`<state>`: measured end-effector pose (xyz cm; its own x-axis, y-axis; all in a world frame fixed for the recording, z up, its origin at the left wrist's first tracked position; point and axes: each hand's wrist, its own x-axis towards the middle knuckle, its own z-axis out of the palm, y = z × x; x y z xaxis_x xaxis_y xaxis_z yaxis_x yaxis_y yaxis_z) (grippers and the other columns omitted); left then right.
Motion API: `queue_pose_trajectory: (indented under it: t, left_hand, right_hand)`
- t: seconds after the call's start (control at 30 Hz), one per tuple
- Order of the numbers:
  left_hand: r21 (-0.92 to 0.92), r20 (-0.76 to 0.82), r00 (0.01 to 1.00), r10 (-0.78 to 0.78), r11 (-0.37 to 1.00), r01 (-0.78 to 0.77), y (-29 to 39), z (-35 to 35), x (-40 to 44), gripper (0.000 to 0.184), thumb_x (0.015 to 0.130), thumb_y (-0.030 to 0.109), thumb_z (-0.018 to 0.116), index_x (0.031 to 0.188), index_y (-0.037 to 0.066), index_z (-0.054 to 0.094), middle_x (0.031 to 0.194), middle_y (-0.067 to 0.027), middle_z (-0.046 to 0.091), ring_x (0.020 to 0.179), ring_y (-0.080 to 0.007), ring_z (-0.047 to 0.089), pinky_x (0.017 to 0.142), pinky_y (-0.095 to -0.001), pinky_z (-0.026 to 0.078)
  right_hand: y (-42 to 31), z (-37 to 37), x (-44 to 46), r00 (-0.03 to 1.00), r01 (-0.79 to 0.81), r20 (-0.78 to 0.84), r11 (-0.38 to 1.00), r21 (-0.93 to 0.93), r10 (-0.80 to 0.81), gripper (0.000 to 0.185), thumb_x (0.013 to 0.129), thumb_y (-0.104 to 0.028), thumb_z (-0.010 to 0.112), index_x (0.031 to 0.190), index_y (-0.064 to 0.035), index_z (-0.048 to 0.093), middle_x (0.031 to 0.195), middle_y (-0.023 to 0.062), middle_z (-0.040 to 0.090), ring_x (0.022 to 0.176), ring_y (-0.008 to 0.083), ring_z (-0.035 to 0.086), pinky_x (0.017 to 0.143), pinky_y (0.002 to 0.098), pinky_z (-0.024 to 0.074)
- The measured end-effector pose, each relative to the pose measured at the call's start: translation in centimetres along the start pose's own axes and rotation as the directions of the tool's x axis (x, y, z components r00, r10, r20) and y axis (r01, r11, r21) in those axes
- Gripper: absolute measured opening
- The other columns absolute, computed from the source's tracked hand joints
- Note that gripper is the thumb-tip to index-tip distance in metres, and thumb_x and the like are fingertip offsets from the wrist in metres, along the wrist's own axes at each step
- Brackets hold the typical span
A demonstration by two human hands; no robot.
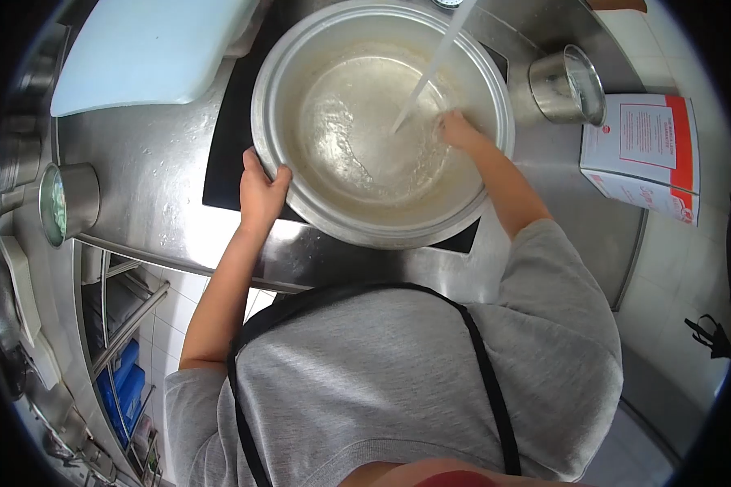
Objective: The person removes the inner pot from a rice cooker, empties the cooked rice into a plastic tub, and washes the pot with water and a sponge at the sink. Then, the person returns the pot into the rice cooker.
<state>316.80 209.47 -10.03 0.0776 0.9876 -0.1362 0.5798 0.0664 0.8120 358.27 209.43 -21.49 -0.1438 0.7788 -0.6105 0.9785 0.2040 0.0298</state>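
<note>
A wide, round metal pot (pixel 382 235) sits on a black cooktop panel (pixel 229 174). A stream of water (pixel 430 71) falls into it from above, and shallow rippling water (pixel 365 138) covers its bottom. My left hand (pixel 264 193) holds the pot's outer edge at the lower left, thumb and fingers against the rim. Inside the pot, near its right wall, is my right hand (pixel 460 131). Its fingers are curled together close to the water, and whatever they may hold is hidden.
A pale blue board (pixel 142 57) lies at the upper left of the steel counter (pixel 138 170). One steel container (pixel 80 199) stands at the left edge, another (pixel 554 85) at the right. Beside the latter is a red-and-white box (pixel 638 138). Shelves with metal rails (pixel 130 325) are below left.
</note>
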Motion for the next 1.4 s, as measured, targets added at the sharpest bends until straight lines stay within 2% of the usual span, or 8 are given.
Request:
queue_pose_trajectory:
  t: [0.4, 0.47, 0.63, 0.73, 0.83, 1.0, 1.17, 1.4]
  left_hand:
    - [-0.010, 0.005, 1.000, 0.014, 1.000, -0.014, -0.3, 0.1, -0.1, 0.047, 0.073, 0.017, 0.060, 0.110, -0.004, 0.040, 0.067, -0.0157, 0.058, 0.055, -0.0242, 0.055, 0.056, -0.0358, 0.045]
    - [0.022, 0.004, 1.000, 0.003, 1.000, -0.003, -0.3, -0.2, -0.1, 0.047, 0.073, 0.017, 0.060, 0.110, -0.004, 0.040, 0.068, -0.0162, 0.058, 0.055, -0.0243, 0.056, 0.056, -0.0358, 0.045]
    - [-0.041, -0.013, 1.000, 0.020, 0.999, -0.021, 0.0, 0.1, 0.1, 0.047, 0.073, 0.018, 0.060, 0.108, -0.005, 0.040, 0.070, -0.0184, 0.059, 0.057, -0.0263, 0.058, 0.058, -0.0362, 0.046]
    - [-0.018, 0.005, 1.000, -0.005, 1.000, 0.005, -0.2, 0.3, -0.1, 0.047, 0.073, 0.019, 0.060, 0.108, -0.005, 0.040, 0.070, -0.0189, 0.059, 0.059, -0.0280, 0.059, 0.059, -0.0368, 0.047]
    - [-0.002, 0.007, 1.000, -0.003, 1.000, 0.003, -0.2, -0.1, -0.1, 0.047, 0.073, 0.019, 0.059, 0.108, -0.005, 0.039, 0.070, -0.0194, 0.059, 0.060, -0.0306, 0.060, 0.060, -0.0383, 0.047]
    - [0.001, -0.008, 0.999, -0.036, 0.999, 0.036, 0.5, -0.3, -0.1, 0.046, 0.073, 0.016, 0.058, 0.110, -0.005, 0.041, 0.079, -0.0211, 0.061, 0.070, -0.0303, 0.062, 0.066, -0.0364, 0.048]
    - [0.046, 0.014, 1.000, 0.003, 0.999, -0.004, -0.1, -0.3, 0.0, 0.046, 0.074, 0.019, 0.058, 0.108, -0.005, 0.038, 0.074, -0.0233, 0.060, 0.066, -0.0351, 0.061, 0.062, -0.0402, 0.048]
    - [0.056, 0.044, 0.994, -0.101, 0.994, 0.098, 0.9, -0.7, 0.1, 0.048, 0.073, 0.017, 0.057, 0.112, -0.004, 0.039, 0.086, -0.0241, 0.061, 0.078, -0.0331, 0.062, 0.072, -0.0374, 0.047]
  right_hand:
    - [0.1, -0.2, -0.2, 0.965, -0.148, -0.160, 0.934, 0.324, 0.208, 0.027, 0.078, -0.018, 0.049, 0.089, 0.0003, 0.065, 0.100, 0.0237, 0.059, 0.096, 0.0363, 0.054, 0.090, 0.0464, 0.0368]
    - [-1.2, -0.6, 0.7, 0.990, 0.080, 0.132, 0.955, -0.284, -0.044, 0.027, 0.078, -0.018, 0.049, 0.091, 0.0008, 0.064, 0.100, 0.0249, 0.058, 0.093, 0.0362, 0.056, 0.086, 0.0444, 0.0415]
    - [-2.8, -0.8, -1.8, 0.935, 0.017, 0.347, 0.987, 0.160, -0.072, 0.026, 0.077, -0.017, 0.050, 0.091, -0.0005, 0.064, 0.090, 0.0203, 0.061, 0.089, 0.0348, 0.058, 0.081, 0.0440, 0.0434]
    - [1.1, -2.0, 0.7, 1.000, -0.021, -0.011, 0.999, -0.026, 0.021, 0.026, 0.076, -0.016, 0.050, 0.091, -0.0001, 0.064, 0.091, 0.0193, 0.063, 0.088, 0.0340, 0.059, 0.079, 0.0435, 0.0445]
    - [-0.6, -2.3, 1.4, 0.963, 0.223, 0.226, 0.908, -0.353, -0.149, 0.025, 0.075, -0.016, 0.052, 0.089, -0.0005, 0.064, 0.092, 0.0204, 0.062, 0.086, 0.0335, 0.060, 0.071, 0.0412, 0.0467]
    - [-15.1, -1.6, 1.5, 0.518, 0.116, 0.782, 0.934, 0.339, -0.348, 0.035, 0.082, -0.028, 0.053, 0.110, -0.0091, 0.060, 0.103, 0.0087, 0.062, 0.083, 0.0215, 0.057, 0.070, 0.0374, 0.0456]
    - [-20.8, -8.5, 11.9, 0.926, 0.344, -0.156, 0.593, 0.728, -0.345, 0.022, 0.075, -0.015, 0.056, 0.090, 0.0000, 0.062, 0.078, 0.0154, 0.063, 0.067, 0.0235, 0.057, 0.061, 0.0375, 0.0454]
    - [-5.9, -7.6, 14.3, 0.642, -0.192, -0.473, 0.724, 0.662, 0.603, 0.034, 0.076, -0.017, 0.056, 0.108, -0.0043, 0.056, 0.116, 0.0188, 0.050, 0.110, 0.0332, 0.045, 0.096, 0.0412, 0.0331]
